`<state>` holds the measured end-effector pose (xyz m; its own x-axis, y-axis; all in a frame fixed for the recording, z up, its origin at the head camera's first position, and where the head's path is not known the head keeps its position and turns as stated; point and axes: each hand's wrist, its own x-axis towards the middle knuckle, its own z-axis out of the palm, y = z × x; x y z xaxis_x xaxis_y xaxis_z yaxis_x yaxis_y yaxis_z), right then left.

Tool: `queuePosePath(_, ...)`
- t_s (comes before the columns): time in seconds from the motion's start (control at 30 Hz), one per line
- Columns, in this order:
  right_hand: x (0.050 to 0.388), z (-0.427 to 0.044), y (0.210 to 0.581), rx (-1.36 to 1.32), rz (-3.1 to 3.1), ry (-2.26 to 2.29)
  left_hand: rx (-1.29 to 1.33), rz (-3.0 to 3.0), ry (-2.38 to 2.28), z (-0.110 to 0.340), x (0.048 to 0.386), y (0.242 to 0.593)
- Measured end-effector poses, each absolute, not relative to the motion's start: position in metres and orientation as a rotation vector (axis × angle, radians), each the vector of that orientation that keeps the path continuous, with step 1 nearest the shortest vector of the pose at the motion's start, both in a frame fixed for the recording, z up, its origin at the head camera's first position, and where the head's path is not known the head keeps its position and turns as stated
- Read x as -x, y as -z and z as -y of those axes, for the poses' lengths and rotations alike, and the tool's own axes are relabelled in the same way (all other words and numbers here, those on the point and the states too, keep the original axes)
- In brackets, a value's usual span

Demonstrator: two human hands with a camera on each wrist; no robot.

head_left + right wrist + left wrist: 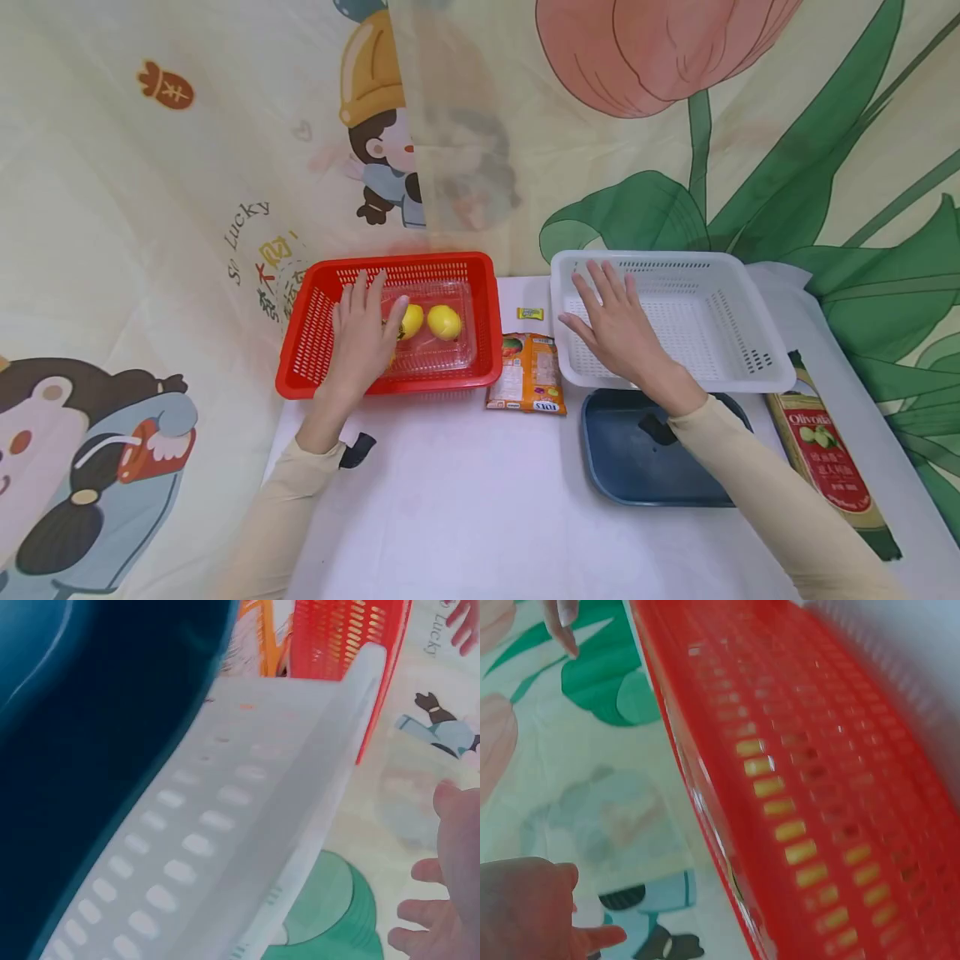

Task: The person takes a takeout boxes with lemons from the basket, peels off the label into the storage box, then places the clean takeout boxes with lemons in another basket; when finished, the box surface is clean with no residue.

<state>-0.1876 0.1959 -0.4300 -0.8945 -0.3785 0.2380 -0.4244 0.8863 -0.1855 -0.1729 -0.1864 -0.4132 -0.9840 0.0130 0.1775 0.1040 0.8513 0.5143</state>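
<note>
My left hand [362,333] is held over the red basket [300,387], fingers spread and nothing in them; the left wrist view shows part of that hand [532,911] beside the red basket wall [727,787]. In the basket, a clear plastic tray [465,358] holds yellow round fruits [444,322], one partly behind my fingers. My right hand [618,329], spread and empty, is above the left part of the white basket [750,379]. The right wrist view has this hand [442,885] at its right edge, beside the white basket [247,825].
Between the baskets lie a small green-yellow packet [530,313] and an orange snack bag [547,375]. A dark blue tray [645,467] sits below the white basket, partly under my right forearm. An Olivoila package [832,454] lies at the right. A printed curtain [465,167] hangs behind.
</note>
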Motion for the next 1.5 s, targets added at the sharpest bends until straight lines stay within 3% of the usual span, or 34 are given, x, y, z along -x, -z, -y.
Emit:
queuePosePath(0.73, 0.206, -0.134, 0.420, -0.737, 2.772, -0.480, -0.097, 2.882, 0.895, 0.232, 0.181, 0.424)
queuePosePath(1.5, 0.209, -0.084, 0.444, -0.703, 2.890, -0.768, -0.187, 2.985, 1.043, 0.243, 0.189, 0.421)
